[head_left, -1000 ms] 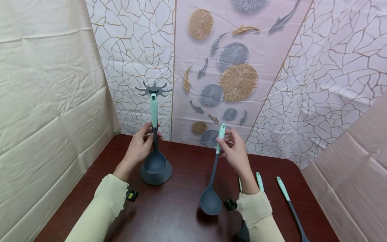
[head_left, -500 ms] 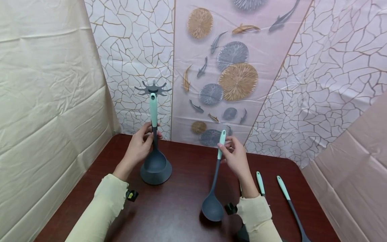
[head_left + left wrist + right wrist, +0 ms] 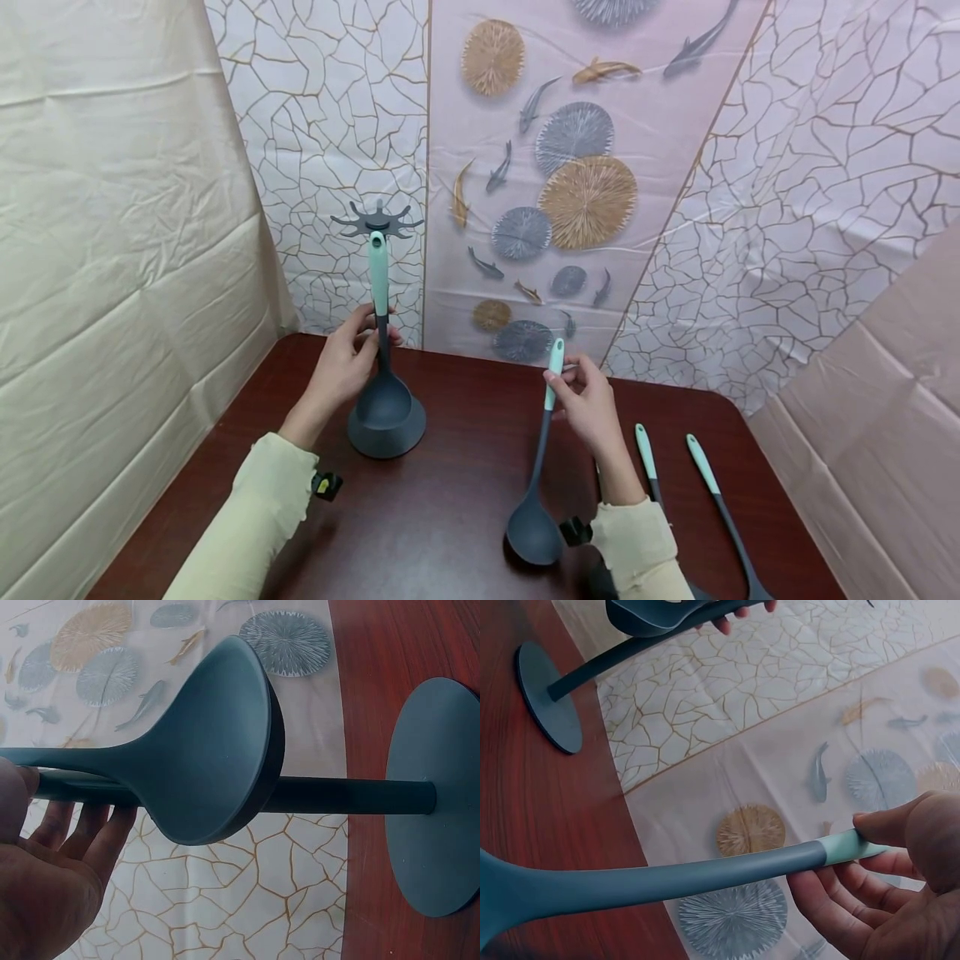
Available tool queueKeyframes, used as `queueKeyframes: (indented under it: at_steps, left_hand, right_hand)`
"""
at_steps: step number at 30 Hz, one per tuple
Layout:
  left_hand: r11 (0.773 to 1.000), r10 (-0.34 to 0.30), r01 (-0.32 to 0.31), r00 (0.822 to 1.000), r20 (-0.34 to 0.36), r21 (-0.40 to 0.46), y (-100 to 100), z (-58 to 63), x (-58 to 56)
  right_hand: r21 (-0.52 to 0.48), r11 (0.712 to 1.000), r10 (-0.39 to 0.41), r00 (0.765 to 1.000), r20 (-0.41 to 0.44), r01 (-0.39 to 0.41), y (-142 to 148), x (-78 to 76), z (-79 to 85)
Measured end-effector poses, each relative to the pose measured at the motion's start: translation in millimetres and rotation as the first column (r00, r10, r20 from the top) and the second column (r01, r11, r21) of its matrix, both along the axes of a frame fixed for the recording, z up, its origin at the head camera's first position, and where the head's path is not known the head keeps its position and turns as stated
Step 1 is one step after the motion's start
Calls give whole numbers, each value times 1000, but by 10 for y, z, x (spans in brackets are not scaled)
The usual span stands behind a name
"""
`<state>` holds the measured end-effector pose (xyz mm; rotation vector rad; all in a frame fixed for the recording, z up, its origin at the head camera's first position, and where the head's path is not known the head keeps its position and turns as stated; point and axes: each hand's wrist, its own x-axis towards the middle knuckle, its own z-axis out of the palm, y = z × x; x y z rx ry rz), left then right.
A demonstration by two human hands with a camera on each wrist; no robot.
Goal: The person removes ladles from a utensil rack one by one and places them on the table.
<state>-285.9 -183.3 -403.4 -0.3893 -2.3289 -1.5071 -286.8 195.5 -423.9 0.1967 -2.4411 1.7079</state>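
Note:
A dark grey utensil stand [image 3: 386, 444] with a round base and a crown of hooks rises at the left of the table. On it hangs a ladle [image 3: 383, 403] with a mint handle, bowl down, in front of the pole [image 3: 337, 796]. My left hand [image 3: 345, 358] grips the pole behind this ladle's shaft, fingers curled at the far side. To the right, my right hand [image 3: 592, 404] pinches the mint handle of a second ladle [image 3: 534, 532] between thumb and fingers. That ladle points bowl down, low over the table; whether it touches is unclear.
On the right of the dark red table [image 3: 450, 500] lie several more mint-handled utensils, among them a long one [image 3: 726, 508] near the edge and another [image 3: 645, 450] partly behind my right forearm. A patterned cloth [image 3: 360, 125] hangs behind the table.
My right hand has come down and slightly right with the ladle, so its bowl is lower and nearer to me. The left hand stays at the stand.

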Motion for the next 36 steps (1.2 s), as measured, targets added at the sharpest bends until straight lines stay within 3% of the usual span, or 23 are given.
queueKeyframes:
  at_steps: [9, 29, 36]
  left_hand:
    - [1000, -3, 3, 1000, 10, 10, 6, 12, 6]
    - [1000, 3, -3, 1000, -1, 6, 1, 14, 5]
    - [1000, 0, 0, 1000, -3, 5, -2, 5, -4]
  right_hand:
    - [16, 1000, -15, 1000, -13, 15, 14, 19, -51]
    - [8, 1000, -10, 999, 51, 9, 60, 97, -26]
    - [13, 1000, -22, 1000, 17, 22, 67, 185, -26]
